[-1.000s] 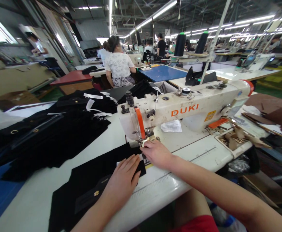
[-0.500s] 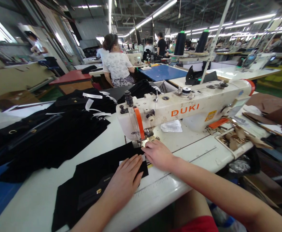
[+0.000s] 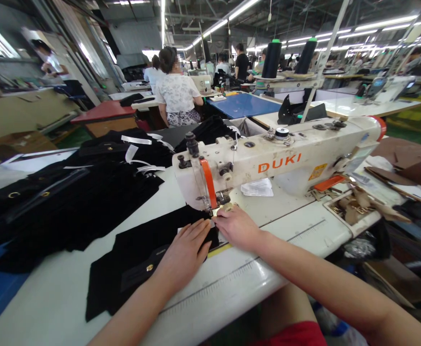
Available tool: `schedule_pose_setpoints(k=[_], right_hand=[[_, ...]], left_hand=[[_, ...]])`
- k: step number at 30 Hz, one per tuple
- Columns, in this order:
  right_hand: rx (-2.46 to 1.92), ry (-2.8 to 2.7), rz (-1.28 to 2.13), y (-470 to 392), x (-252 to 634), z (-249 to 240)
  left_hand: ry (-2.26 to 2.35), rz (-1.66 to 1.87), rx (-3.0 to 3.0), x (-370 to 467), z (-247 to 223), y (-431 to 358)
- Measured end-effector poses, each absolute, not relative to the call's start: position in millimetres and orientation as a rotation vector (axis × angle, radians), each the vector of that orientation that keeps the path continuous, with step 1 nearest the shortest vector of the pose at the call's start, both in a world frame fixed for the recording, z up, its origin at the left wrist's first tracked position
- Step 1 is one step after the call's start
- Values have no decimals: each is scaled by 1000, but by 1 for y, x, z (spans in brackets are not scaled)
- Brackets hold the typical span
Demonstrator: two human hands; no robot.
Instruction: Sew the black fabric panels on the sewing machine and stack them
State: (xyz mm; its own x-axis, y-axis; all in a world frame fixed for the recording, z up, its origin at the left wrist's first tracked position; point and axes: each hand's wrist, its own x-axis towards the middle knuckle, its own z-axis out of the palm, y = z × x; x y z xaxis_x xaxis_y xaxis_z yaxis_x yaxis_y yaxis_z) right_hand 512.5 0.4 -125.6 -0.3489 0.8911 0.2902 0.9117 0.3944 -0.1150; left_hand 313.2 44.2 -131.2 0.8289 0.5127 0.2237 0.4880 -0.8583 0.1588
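A black fabric piece (image 3: pixel 105 274) with a gold eyelet lies on the white machine bed, its far end under the needle area of the white sewing machine (image 3: pixel 242 161). My left hand (image 3: pixel 185 252) rests flat on the fabric, fingers stretched towards the needle. Under its fingertips a bit of white label shows. My right hand (image 3: pixel 237 228) is beside the presser foot, its fingers bent together at the fabric's edge and a white strip. Whether they pinch the strip or only press on it is hard to see.
Left of the machine lies a big pile of black pieces (image 3: pixel 77 206) with white strips. White labels (image 3: pixel 257 187) sit under the machine arm. A tray of metal parts (image 3: pixel 352 211) is at the right. Beyond, a person in a patterned top (image 3: pixel 178 93) sits near a blue table (image 3: pixel 244 105).
The black fabric has shifted and turned slightly, its near end now farther from me. My left hand has moved slightly up with it; my right hand stays by the needle.
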Motion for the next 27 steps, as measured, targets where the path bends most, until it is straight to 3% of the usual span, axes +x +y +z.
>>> schedule_pose_setpoints(k=[27], right_hand=[[-1542, -2379, -132, 3, 512, -127]], left_hand=[[821, 358, 2944, 318, -130, 54]])
